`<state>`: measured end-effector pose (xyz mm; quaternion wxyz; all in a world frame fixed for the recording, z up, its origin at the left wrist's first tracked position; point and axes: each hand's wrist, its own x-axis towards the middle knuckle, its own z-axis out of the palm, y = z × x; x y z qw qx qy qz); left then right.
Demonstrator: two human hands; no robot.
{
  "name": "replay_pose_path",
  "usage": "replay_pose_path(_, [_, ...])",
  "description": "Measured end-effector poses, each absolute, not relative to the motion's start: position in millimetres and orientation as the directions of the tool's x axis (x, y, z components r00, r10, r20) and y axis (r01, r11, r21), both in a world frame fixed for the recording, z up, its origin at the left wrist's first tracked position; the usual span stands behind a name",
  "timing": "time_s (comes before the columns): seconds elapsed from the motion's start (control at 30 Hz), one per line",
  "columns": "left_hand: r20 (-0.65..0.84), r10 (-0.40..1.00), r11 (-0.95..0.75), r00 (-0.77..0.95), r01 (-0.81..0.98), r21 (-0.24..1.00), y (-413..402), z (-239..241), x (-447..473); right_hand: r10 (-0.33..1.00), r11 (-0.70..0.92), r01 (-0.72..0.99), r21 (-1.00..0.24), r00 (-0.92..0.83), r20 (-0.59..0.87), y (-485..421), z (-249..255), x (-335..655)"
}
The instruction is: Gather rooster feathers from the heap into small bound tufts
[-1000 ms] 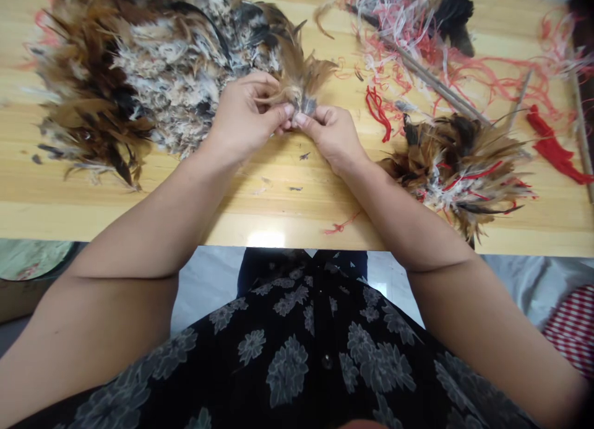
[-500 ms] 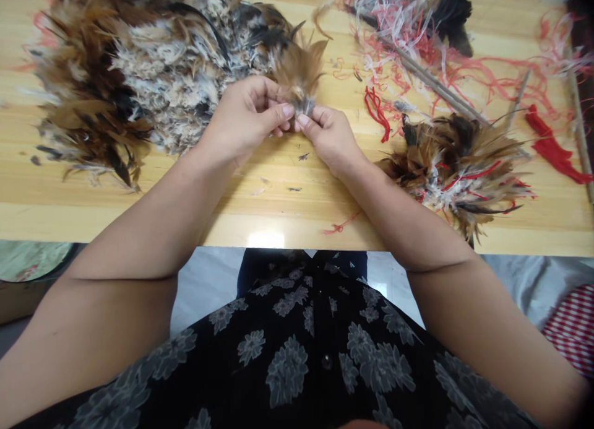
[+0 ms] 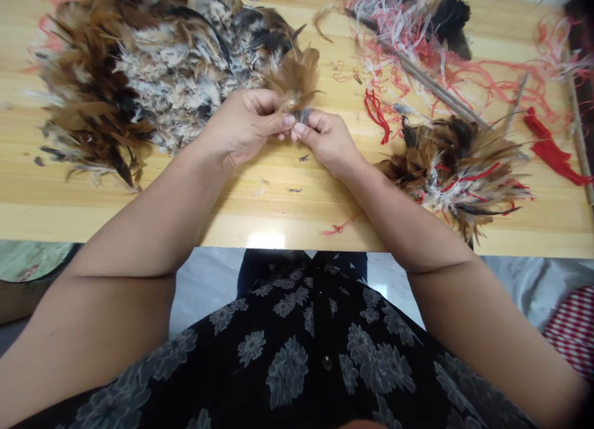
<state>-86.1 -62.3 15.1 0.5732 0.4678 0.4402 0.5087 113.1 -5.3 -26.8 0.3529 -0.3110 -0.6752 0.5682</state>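
Note:
My left hand [image 3: 241, 129] and my right hand [image 3: 327, 141] meet over the wooden table [image 3: 278, 200], both pinched on the base of a small bunch of brown feathers [image 3: 293, 76]. The feather tips fan upward, away from me. Thumbs and forefingers press together at the quill ends. Just behind my left hand lies a big heap of brown, white and black feathers [image 3: 139, 70].
A smaller bundle of feathers with red string [image 3: 457, 166] lies right of my right forearm. Red and white strings [image 3: 408, 39], thin sticks [image 3: 436, 85] and a red tassel [image 3: 552, 150] litter the far right. A short red thread [image 3: 341, 225] lies near the table's front edge.
The small feather bunch has swung from pointing right to pointing up and slightly left. Both hands have kept their pinch and shifted a little nearer to me.

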Motion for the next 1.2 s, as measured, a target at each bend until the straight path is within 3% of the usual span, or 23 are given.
replay_pose_path(0.13, [-0.129,0.988,0.145,0.079,-0.257,0.955,-61.7,13.1,-89.8,0.788,0.103,-0.037,-0.994,-0.606,0.105,-7.3,-16.8,115.3])
replay_pose_path(0.3, [-0.017,0.98,0.054,0.196,-0.186,0.981,-59.3,6.5,-93.2,0.759,0.054,-0.087,-0.995,-0.644,0.098,-6.2,-13.3,115.6])
replay_pose_path(0.47, [0.032,0.991,0.003,0.127,-0.27,0.963,-58.6,10.3,-85.7,0.76,-0.003,-0.145,-0.989,-0.643,0.092,-6.5,-13.8,118.0])
replay_pose_path(0.73, [-0.165,0.986,0.151,0.01,-0.47,0.87,-45.1,6.4,-93.7,0.816,-0.047,-0.142,-0.989,-0.577,0.044,-5.6,-11.7,124.3])
replay_pose_path(1.2, [-0.185,0.975,0.222,0.124,-0.482,0.847,-50.0,9.1,-83.7,0.798,-0.002,-0.148,-0.989,-0.596,0.088,-4.8,-20.9,119.7])
